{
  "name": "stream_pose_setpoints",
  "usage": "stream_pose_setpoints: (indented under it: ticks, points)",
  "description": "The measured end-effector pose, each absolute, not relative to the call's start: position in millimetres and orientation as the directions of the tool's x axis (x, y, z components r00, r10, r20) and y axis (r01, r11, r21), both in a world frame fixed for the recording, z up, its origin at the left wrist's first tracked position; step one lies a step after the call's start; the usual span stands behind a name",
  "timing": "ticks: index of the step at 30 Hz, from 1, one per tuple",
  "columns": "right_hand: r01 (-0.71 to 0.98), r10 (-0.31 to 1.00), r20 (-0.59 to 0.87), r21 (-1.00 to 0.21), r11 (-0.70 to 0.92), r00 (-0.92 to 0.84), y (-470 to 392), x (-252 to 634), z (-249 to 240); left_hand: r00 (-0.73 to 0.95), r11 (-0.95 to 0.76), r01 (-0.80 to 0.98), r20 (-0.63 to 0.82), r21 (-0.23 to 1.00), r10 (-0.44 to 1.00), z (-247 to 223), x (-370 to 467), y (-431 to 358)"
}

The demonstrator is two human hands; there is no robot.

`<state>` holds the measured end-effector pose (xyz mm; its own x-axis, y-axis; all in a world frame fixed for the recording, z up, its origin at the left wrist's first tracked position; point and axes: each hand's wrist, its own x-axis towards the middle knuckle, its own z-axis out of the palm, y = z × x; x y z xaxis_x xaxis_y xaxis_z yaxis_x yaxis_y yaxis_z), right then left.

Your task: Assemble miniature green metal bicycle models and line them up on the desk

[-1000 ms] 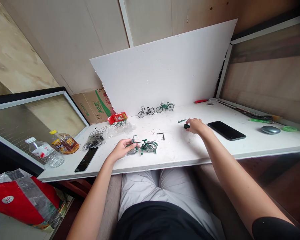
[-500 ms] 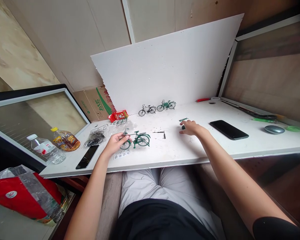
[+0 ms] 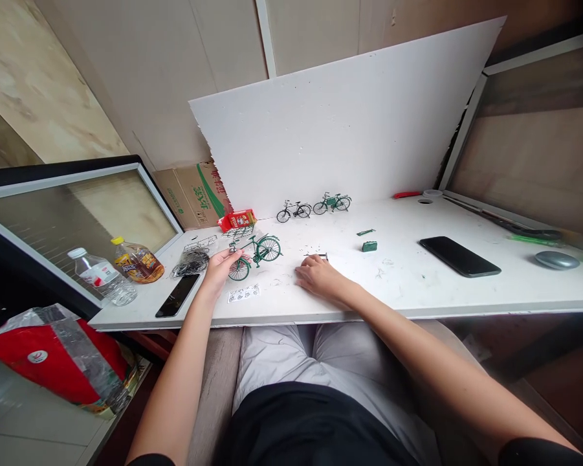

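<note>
A green model bicycle (image 3: 257, 253) is held up off the table by my left hand (image 3: 222, 268). That hand pinches it at the handlebar end, hiding part of the front. Lower and to the right, my right hand (image 3: 318, 277) rests on the tabletop with its fingers curled together. Its fingertips are at a thin dark piece (image 3: 323, 255), mostly covered, so I cannot make out what they grip. Tiny dark scraps lie just beyond the fingers. A small green box-shaped part (image 3: 369, 246) and a thin green strip (image 3: 366, 232) lie farther right.
Two finished-looking model bicycles, one black (image 3: 294, 211) and one green (image 3: 332, 203), stand before a white board (image 3: 340, 129). A printed sheet (image 3: 244, 293), two phones, two bottles (image 3: 138, 260), bagged black parts (image 3: 191, 260) and a grey mouse (image 3: 556, 260) lie around.
My right hand has left the small green box part and moved left to the dark piece. My left hand has raised and tilted the green bicycle, its rear end higher.
</note>
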<state>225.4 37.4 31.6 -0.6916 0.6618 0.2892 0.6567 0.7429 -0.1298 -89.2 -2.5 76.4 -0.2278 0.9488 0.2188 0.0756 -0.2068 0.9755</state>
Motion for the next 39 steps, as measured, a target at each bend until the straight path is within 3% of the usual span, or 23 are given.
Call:
stream_pose_setpoints:
  ticks: [11,20,27,35,37,39]
  points:
    - [0.692,0.653,0.347,-0.018,0.722,-0.673,28,216,30,-0.14,-0.189,0.178,0.215,0.966,0.967,75,-79,-6]
    - [0.73,0.664,0.359,0.08,0.679,-0.656,31,213,25,-0.141,-0.083,0.198,0.112,0.977,0.984,67,-78,-3]
    - [0.751,0.662,0.378,0.164,0.64,-0.647,33,211,15,-0.076,-0.111,0.277,0.136,0.955,0.988,66,-75,-5]
    - [0.77,0.695,0.368,0.107,0.629,-0.618,32,211,15,-0.06,-0.094,0.283,0.116,0.954,0.991,63,-67,-8]
    - [0.762,0.699,0.373,0.035,0.647,-0.61,33,212,15,-0.054,-0.092,0.285,0.112,0.954,0.992,60,-68,-7]
    - [0.72,0.704,0.398,-0.138,0.68,-0.588,35,213,14,-0.063,-0.075,0.294,0.097,0.953,0.993,57,-71,-4]
